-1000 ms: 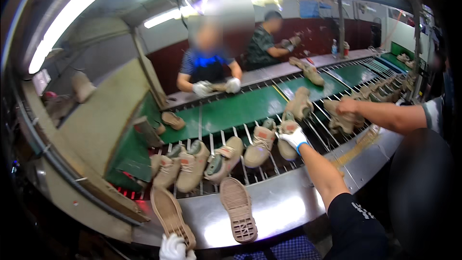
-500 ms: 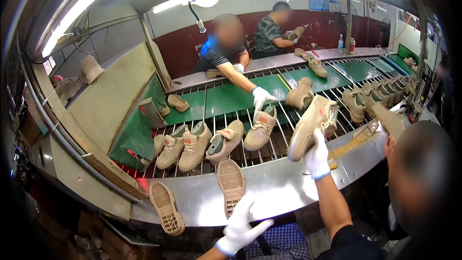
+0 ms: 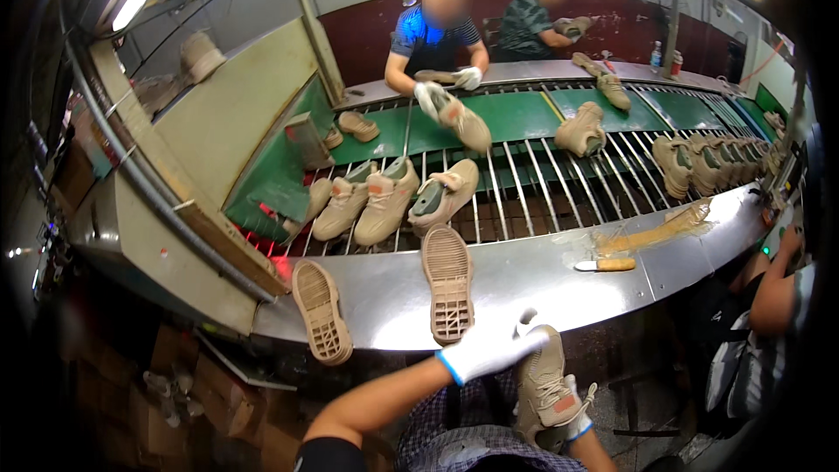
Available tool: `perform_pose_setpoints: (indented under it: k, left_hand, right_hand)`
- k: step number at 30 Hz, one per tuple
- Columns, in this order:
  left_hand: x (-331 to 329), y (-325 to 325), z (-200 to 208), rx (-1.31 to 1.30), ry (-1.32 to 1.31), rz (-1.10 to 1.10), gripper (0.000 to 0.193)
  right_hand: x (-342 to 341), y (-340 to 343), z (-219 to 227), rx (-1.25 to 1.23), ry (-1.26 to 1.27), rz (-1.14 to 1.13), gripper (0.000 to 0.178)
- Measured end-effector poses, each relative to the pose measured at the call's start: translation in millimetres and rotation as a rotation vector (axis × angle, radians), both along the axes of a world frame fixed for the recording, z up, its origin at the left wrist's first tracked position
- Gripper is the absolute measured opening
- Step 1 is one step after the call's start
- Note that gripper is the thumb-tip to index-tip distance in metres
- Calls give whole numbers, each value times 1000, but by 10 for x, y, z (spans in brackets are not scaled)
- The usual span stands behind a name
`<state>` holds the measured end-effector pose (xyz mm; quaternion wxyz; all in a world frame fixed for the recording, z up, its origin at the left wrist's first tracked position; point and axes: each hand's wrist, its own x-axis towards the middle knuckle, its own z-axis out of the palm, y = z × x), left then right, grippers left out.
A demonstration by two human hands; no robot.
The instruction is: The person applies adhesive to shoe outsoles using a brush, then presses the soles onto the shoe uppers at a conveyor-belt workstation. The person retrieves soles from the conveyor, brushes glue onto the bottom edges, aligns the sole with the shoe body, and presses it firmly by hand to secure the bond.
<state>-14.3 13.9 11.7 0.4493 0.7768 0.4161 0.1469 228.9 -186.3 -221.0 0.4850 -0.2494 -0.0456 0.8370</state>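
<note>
Low in front of my lap, a beige knit sneaker [image 3: 545, 371] is held with its laces and orange tab showing. My right hand [image 3: 578, 413], in a white glove, closes round its near right side; part of that hand is behind the shoe. From the left my gloved left hand [image 3: 496, 351] reaches across to the sneaker's far end, its fingers smeared by motion, so their grip is unclear. Two beige shoe soles, a left one [image 3: 321, 313] and one nearer the middle [image 3: 448, 282], lie tread up on the metal ledge [image 3: 384, 288].
Several beige sneakers [image 3: 384, 199] stand on the roller conveyor [image 3: 516, 201], with another row [image 3: 699, 162] at right. A wooden-handled knife [image 3: 607, 265] lies on the ledge. Across the line a co-worker holds a sneaker [image 3: 463, 121]; another sits behind. A person's arm shows at far right.
My right hand has brought the sneaker down from above the ledge to my lap. My left hand has moved right to meet it. The co-worker opposite has picked up a sneaker off the rollers.
</note>
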Motion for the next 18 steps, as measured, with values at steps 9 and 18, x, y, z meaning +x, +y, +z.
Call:
perform_pose_setpoints:
  k: [9,18]
  left_hand:
    - [-1181,1906,-619,200,593,538,74]
    - [-340,334,-60,-531,-986,274,72]
  right_hand:
    - [-258,451,363,-27,-55,29,90]
    - [-127,598,730,-27,-30,-35,88]
